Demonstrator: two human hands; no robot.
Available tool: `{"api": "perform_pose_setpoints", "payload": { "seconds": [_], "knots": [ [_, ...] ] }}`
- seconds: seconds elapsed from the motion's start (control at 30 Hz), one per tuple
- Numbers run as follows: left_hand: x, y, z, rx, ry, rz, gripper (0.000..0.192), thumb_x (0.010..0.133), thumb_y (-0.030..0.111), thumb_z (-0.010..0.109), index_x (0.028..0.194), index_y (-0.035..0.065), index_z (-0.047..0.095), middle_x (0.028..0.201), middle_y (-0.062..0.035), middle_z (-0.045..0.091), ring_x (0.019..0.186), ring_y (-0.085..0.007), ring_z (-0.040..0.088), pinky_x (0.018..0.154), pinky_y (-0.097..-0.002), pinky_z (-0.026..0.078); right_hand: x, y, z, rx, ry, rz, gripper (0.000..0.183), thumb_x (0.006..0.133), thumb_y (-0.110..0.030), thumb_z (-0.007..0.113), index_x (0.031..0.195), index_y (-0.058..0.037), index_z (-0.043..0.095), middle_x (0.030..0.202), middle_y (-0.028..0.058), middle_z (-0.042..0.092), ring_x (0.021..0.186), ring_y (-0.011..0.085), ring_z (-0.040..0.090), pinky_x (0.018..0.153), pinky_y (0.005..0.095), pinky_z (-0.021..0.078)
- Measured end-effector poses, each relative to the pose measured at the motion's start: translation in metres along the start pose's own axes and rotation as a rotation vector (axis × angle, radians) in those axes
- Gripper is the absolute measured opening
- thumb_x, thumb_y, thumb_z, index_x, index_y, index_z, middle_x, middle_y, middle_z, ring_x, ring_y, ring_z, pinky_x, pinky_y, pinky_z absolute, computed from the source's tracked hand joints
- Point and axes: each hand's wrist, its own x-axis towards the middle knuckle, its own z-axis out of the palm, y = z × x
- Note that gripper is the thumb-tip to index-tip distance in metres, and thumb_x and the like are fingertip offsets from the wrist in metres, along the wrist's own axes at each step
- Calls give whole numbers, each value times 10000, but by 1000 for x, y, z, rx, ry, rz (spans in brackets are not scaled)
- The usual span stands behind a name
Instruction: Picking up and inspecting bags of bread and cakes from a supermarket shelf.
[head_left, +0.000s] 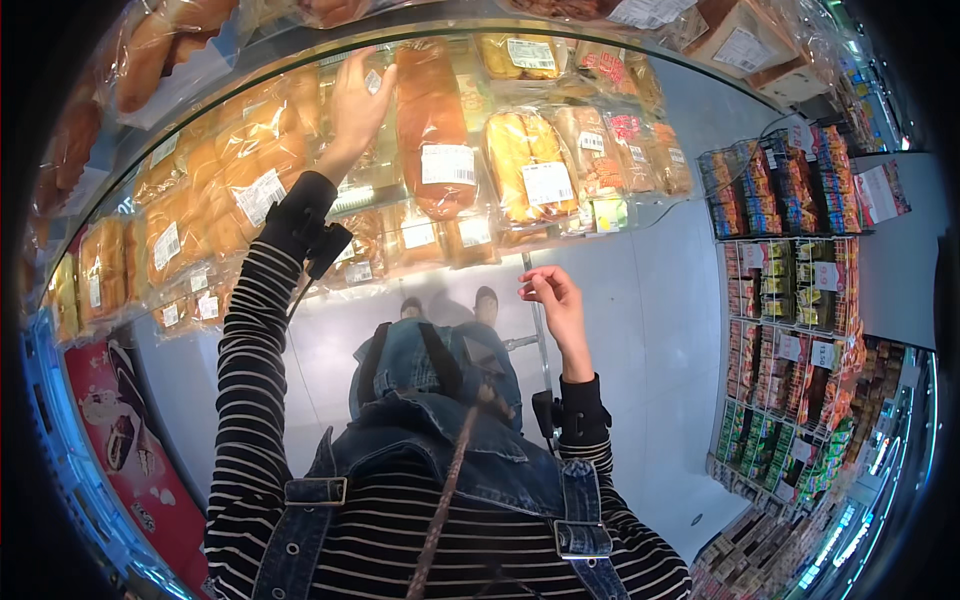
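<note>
My left hand (357, 103) reaches over a lit bakery shelf, fingers apart, at the left side of a long brown loaf in clear wrap (433, 97). Whether its fingertips touch a package behind it is hard to tell. Left of the wrist lie wrapped golden bread rolls (259, 139) with barcode labels. A pack of yellow-topped buns (527, 154) lies right of the long loaf. My right hand (557, 311) hangs below the shelf's front edge with fingers loosely curled and nothing visible in it.
A glass shelf edge (600, 39) curves above, with more wrapped bread over it. At the right stands a wire rack of packaged snacks (795, 300). A vertical metal rail (538, 337) stands below the shelf. A red printed panel (127, 435) is at the lower left.
</note>
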Motion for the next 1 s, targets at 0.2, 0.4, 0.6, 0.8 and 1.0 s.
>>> {"api": "perform_pose_setpoints", "payload": {
  "seconds": [0.2,0.4,0.6,0.8,1.0],
  "knots": [
    [25,136,35,-293,-373,95,354,802,292,523,1021,14,513,1000,-158,550,943,-290,518,813,-352,406,24,-13,-61,-52,19,-68,140,873,-108,446,886,7,525,857,92,583,707,130,561,670,260,477],
    [38,203,158,-199,-610,-32,549,766,365,550,1110,-45,427,1063,-230,508,1020,-331,477,874,-353,376,41,-22,-140,-20,-12,-94,144,873,-116,449,883,2,531,859,93,581,711,135,563,675,264,474],
    [41,197,253,285,-672,-172,903,646,498,624,1250,-63,253,1271,-277,293,1167,-411,308,926,-484,308,47,-32,-212,-37,33,-58,151,874,-130,450,883,-3,532,861,89,581,713,137,564,678,268,473],
    [43,188,295,551,-712,-186,926,625,540,599,1270,-30,256,1271,-303,267,1143,-457,311,873,-523,330,48,-33,-255,-28,93,-47,165,877,-149,449,880,-5,532,859,86,579,707,137,561,680,268,473],
    [48,201,292,681,-709,-255,782,638,480,604,1235,38,360,1180,-236,428,1082,-366,434,858,-436,375,47,-27,-272,-1,124,-35,179,880,-162,449,872,-4,532,862,84,578,707,134,560,677,268,474]
  ]
}}
